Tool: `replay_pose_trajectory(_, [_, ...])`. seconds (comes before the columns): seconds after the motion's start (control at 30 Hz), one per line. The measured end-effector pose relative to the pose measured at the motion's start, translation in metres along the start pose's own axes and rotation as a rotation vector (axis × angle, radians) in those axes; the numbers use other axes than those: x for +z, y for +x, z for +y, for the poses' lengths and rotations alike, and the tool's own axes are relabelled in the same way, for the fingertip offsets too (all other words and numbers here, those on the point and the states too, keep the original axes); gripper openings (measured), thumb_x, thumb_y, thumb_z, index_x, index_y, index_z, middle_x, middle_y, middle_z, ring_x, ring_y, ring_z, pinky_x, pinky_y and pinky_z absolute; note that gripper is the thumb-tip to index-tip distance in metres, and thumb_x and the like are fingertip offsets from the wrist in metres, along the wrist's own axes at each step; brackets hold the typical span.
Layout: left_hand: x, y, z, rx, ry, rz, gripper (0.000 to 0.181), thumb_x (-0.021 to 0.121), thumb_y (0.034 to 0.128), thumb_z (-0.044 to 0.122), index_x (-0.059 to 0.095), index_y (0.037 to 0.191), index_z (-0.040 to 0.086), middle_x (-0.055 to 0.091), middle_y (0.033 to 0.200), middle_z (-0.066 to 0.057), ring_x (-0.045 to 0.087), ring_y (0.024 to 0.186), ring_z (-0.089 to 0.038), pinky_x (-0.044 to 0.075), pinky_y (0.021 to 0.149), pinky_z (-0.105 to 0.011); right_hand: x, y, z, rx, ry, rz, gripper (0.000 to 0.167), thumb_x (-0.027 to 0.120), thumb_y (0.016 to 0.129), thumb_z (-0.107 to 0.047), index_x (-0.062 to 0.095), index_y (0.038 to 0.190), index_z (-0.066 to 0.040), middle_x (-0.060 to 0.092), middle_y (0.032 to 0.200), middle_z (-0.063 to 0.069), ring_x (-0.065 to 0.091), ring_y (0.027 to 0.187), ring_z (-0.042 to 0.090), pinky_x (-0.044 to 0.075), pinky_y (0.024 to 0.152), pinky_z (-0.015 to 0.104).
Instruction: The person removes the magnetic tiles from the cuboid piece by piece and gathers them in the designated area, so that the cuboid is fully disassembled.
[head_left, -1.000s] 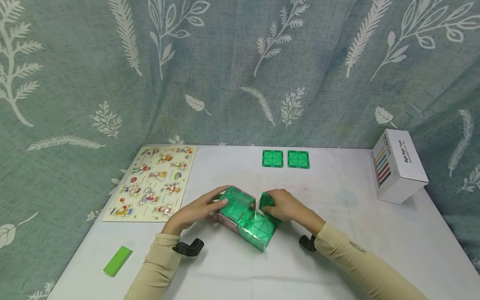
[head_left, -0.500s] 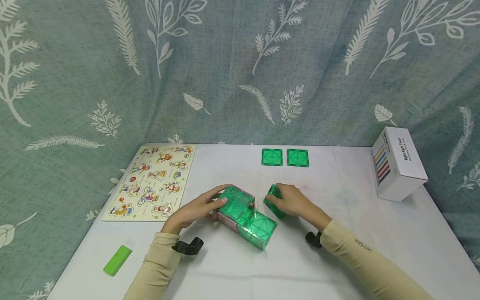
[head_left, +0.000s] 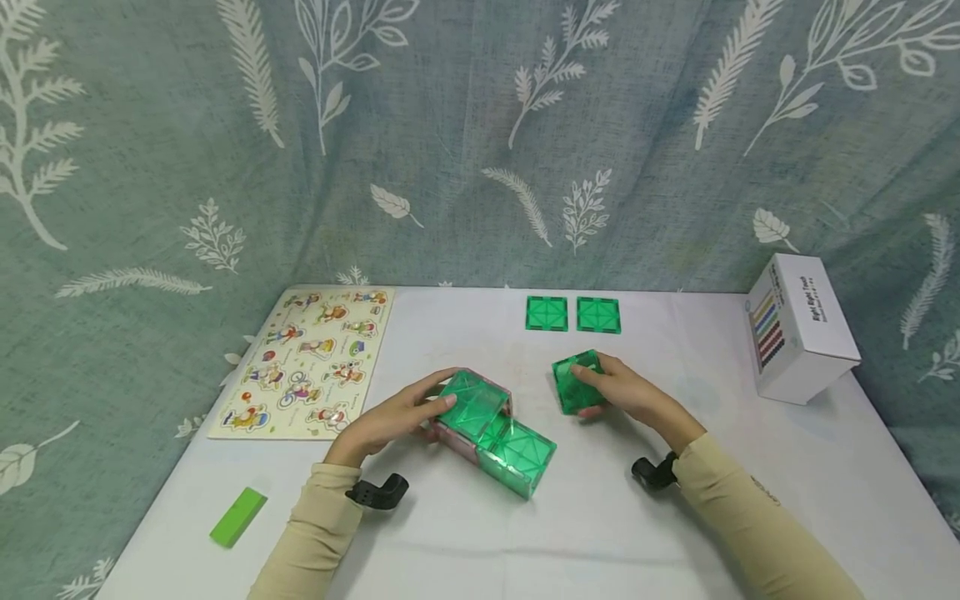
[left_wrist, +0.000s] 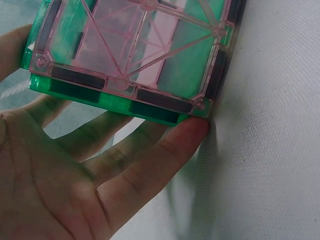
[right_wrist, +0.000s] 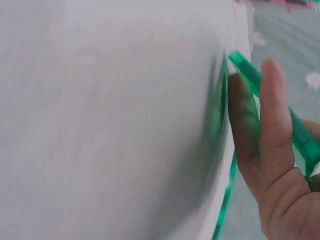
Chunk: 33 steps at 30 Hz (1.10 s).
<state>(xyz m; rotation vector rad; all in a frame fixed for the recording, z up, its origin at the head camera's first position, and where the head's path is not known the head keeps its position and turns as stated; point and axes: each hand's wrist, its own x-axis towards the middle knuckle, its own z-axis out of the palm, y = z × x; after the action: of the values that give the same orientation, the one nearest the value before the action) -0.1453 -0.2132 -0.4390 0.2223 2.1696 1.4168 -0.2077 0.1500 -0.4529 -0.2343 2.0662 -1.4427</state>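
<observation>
My left hand point(head_left: 390, 421) grips the far-left end of a see-through block of magnetic tiles point(head_left: 519, 457), green on top with pink sides. Its thumb lies on the upper green face. In the left wrist view a pink tile face point(left_wrist: 165, 62) with dark magnets along its edges shows, and fingertips touch the green rim below it. To the right, my right hand point(head_left: 630, 392) pinches a loose square green magnetic tile point(head_left: 567, 390), apart from the block and tilted. The right wrist view shows that green tile edge-on point(right_wrist: 304, 137) behind two fingers.
Two green square tiles point(head_left: 546, 314) lie flat at the table's back edge. A picture puzzle board point(head_left: 300, 362) is at the left, and a green wooden block point(head_left: 237, 517) nearer the front. A white box point(head_left: 802, 329) stands at the back right. Patterned curtain point(head_left: 450, 125) hangs behind.
My right hand has drawn the green tile away from the block, rightward and slightly back, turning its face more toward the head camera. The left hand and block stay put.
</observation>
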Motion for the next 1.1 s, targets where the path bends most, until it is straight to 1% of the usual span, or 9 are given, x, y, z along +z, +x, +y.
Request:
replay_pose_trajectory(0.13, [0.000,0.000,0.002,-0.003,0.000,0.006,0.062,0.052,0.1041,0.041,0.027,0.159,0.026,0.053,0.134,-0.021,0.058,0.090,-0.020,0.055,0.081,-0.038,-0.018,-0.001,0.006,-0.023,0.144,0.038,0.054,0.044,0.108,-0.022,0.025,0.154,0.000,0.044,0.144,0.025,0.056,0.128,0.036,0.056,0.098,0.039])
replay_pose_trajectory(0.23, [0.000,0.000,0.002,-0.004,-0.005,0.005,0.062,0.052,0.1042,0.041,0.027,0.159,0.026,0.053,0.134,-0.020,0.058,0.090,-0.020,0.054,0.081,-0.038,-0.031,-0.004,0.008,-0.030,0.206,0.065,0.064,0.045,0.107,-0.013,0.011,0.160,-0.002,0.033,0.155,0.026,0.046,0.139,0.038,0.054,0.101,0.036])
replay_pose_trajectory(0.33, [0.000,0.000,0.002,-0.002,-0.006,0.004,0.062,0.052,0.1042,0.041,0.027,0.159,0.025,0.053,0.134,-0.020,0.058,0.091,-0.019,0.054,0.081,-0.038,-0.043,-0.007,0.010,-0.026,0.220,0.100,0.065,0.045,0.106,-0.009,0.010,0.160,-0.001,0.033,0.155,0.027,0.052,0.134,0.030,0.054,0.102,0.033])
replay_pose_trajectory(0.47, [0.000,0.000,0.002,-0.002,-0.002,0.004,0.062,0.051,0.1043,0.041,0.027,0.159,0.025,0.052,0.136,-0.021,0.058,0.091,-0.020,0.054,0.080,-0.037,-0.057,-0.011,0.013,0.001,0.231,0.184,0.066,0.046,0.106,-0.013,0.008,0.160,0.001,0.031,0.156,0.026,0.063,0.110,0.005,0.054,0.100,0.026])
replay_pose_trajectory(0.57, [0.000,0.000,0.001,-0.002,-0.002,0.003,0.062,0.051,0.1044,0.041,0.027,0.159,0.025,0.051,0.139,-0.022,0.058,0.091,-0.020,0.053,0.079,-0.037,-0.068,-0.013,0.017,0.008,0.265,0.262,0.069,0.048,0.106,-0.016,0.008,0.159,0.002,0.040,0.146,0.022,0.065,0.095,-0.004,0.054,0.097,0.021])
replay_pose_trajectory(0.67, [0.001,0.001,0.001,0.001,-0.003,0.003,0.062,0.051,0.1043,0.040,0.027,0.159,0.024,0.050,0.141,-0.022,0.058,0.091,-0.019,0.053,0.079,-0.037,-0.079,-0.014,0.023,0.000,0.318,0.326,0.071,0.052,0.105,-0.018,0.011,0.158,0.005,0.052,0.124,0.010,0.068,0.088,-0.004,0.055,0.093,0.019])
replay_pose_trajectory(0.77, [0.001,0.001,0.000,-0.001,-0.004,0.003,0.062,0.052,0.1041,0.040,0.027,0.159,0.024,0.053,0.134,-0.021,0.059,0.087,-0.020,0.053,0.077,-0.037,-0.089,-0.014,0.029,0.012,0.376,0.365,0.071,0.052,0.105,-0.018,0.012,0.157,0.006,0.052,0.110,0.001,0.069,0.085,-0.002,0.055,0.090,0.017])
replay_pose_trajectory(0.9, [0.001,0.000,0.001,-0.003,-0.011,0.000,0.062,0.052,0.1041,0.040,0.027,0.159,0.025,0.055,0.128,-0.020,0.059,0.085,-0.021,0.053,0.076,-0.037,-0.099,-0.013,0.035,0.052,0.404,0.392,0.069,0.048,0.106,-0.015,0.008,0.159,0.004,0.049,0.114,0.003,0.066,0.086,-0.003,0.055,0.090,0.015])
replay_pose_trajectory(1.1, [0.000,-0.001,0.001,-0.003,-0.013,-0.004,0.062,0.052,0.1043,0.040,0.027,0.159,0.025,0.050,0.140,-0.022,0.059,0.090,-0.020,0.053,0.079,-0.037,-0.110,-0.010,0.035,0.071,0.419,0.443,0.069,0.043,0.106,-0.013,0.002,0.160,0.002,0.046,0.122,0.004,0.063,0.087,-0.005,0.053,0.090,0.012])
